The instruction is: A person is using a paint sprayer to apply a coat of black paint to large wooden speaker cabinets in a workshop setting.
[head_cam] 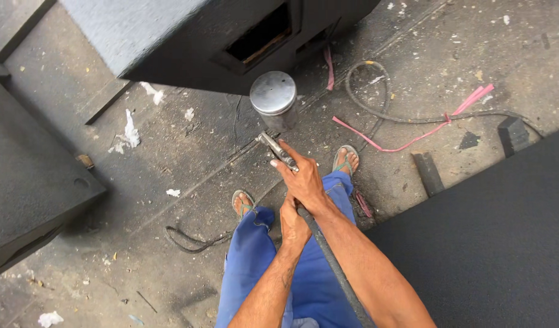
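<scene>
You are gripping a metal spray gun with a dull silver cylindrical cup (274, 103), holding it out over the rough, paint-darkened concrete floor (188, 158). Your right hand (303, 182) is wrapping fully round the gun's slim handle, fingers curled tight, with the forefinger lying along the top of the steel body. Your left hand (293, 223) is closing round the thick black rubber hose (334, 267) just behind the right hand, fingers folded over it so the hose is running back between your forearms. The cup's flat, scuffed lid is catching the light, and it is sitting near the lower edge of a large black textured box with a rectangular recess (231, 36).

You are standing in loose blue trousers (255, 255) and green-strapped sandals (345, 159), with the gun hanging just ahead of your toes. A second black grainy-coated box (24, 182) is standing to your left, and a broad matte dark panel (492, 243) is filling the right. A thin grey cable (376, 103) is looping across the floor beside strips of pink ribbon (413, 136), with crumpled white paper scraps (130, 135) scattered over the gritty surface.
</scene>
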